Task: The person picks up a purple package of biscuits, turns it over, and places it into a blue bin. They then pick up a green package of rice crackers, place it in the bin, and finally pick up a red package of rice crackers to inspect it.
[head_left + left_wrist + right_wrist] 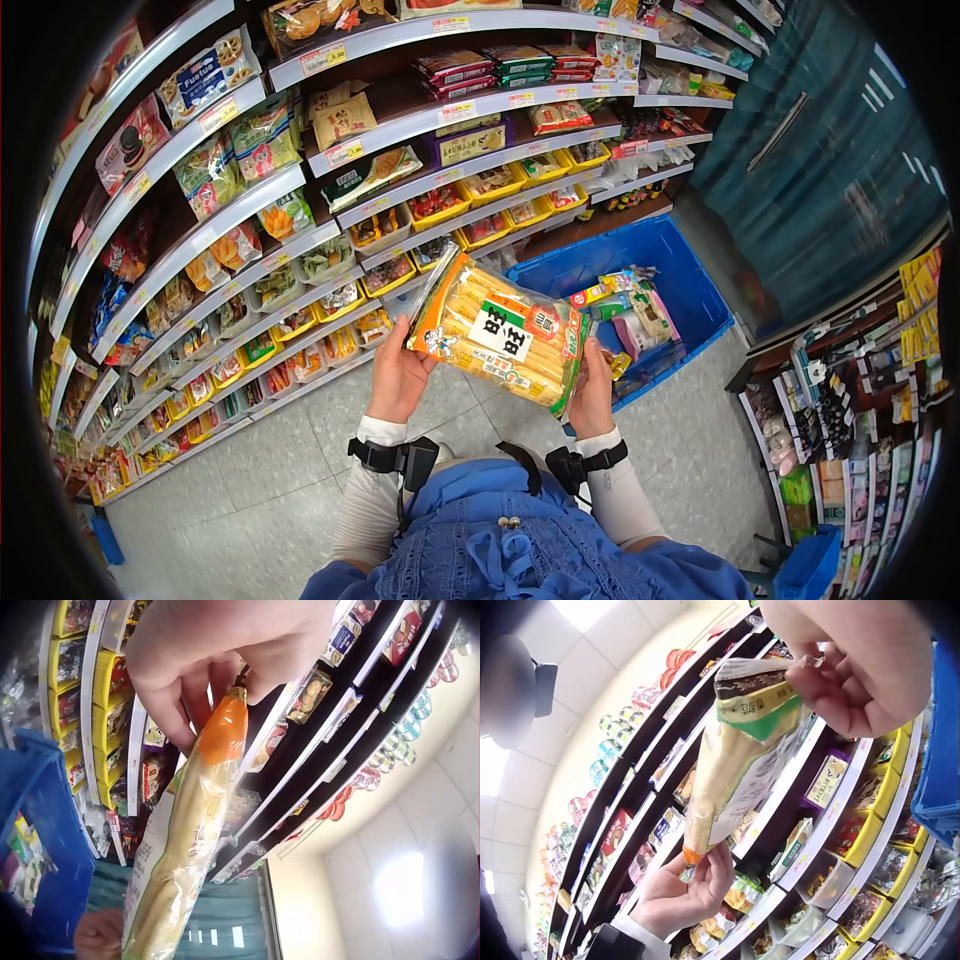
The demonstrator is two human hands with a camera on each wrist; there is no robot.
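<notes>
A clear snack bag of long yellow sticks [500, 335], with orange and green ends and a black-and-white label, is held up in front of the body by both hands. My left hand [402, 372] grips its orange end; in the left wrist view the thumb and fingers of the left hand [225, 660] pinch that end's seal. At the green end, my right hand [592, 385] holds the edge, and the right wrist view shows the fingers of the right hand [847, 682] pinching the crimped seal. The bag's label side faces up toward the head.
Behind the bag stands a blue crate [690, 270] on the floor with several packaged items [635, 315] inside. Curved store shelves [400, 190] of snacks and yellow bins fill the left and front. A teal curtain [830, 150] hangs at right, above another goods rack [860, 430].
</notes>
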